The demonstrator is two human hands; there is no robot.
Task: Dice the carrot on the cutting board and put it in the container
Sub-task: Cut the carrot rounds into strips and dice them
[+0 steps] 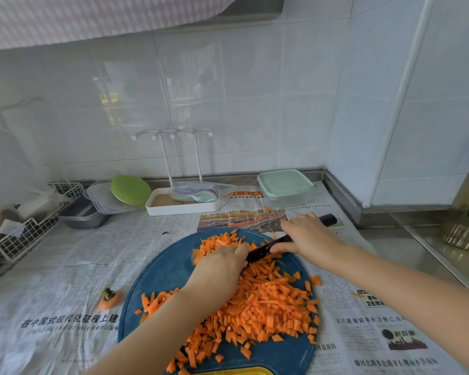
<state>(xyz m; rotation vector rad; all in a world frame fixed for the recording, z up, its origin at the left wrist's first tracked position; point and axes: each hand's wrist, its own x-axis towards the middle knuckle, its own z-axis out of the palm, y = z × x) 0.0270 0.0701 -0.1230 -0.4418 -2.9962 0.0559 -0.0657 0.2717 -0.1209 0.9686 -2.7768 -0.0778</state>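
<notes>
1. Newspaper (65, 266) covers the counter and lies under the whole work area.
2. Board (163, 272), round and blue, sits on the paper, its near edge at the bottom of the frame.
3. Carrot (268, 307), bright orange, is almost all cut into small cubes and short sticks. They are heaped thickly over the right and near parts of the board. Longer strips (220, 242) lie in a smaller bunch at the far side. A few stray bits rest on the paper just off the right rim.
4. Left hand (220, 269) reaches across the middle of the board. Its fingers are curled down onto the strips and pin them beside the blade.
5. Right hand (306, 236) is clenched round the knife handle at the board's far right edge, one finger lying along the blade.
6. Container (284, 189), clear with a pale green lid still on, stands on the paper behind the board, near the wall and apart from the carrot.
7. Knife (266, 250), dark-bladed, slants across the far part of the board between the hands. Its edge is down among the strips, and the black handle end pokes out past the right hand.
8. Stub (109, 297), the carrot's trimmed top with a green tuft, lies on the paper left of the board.
</notes>
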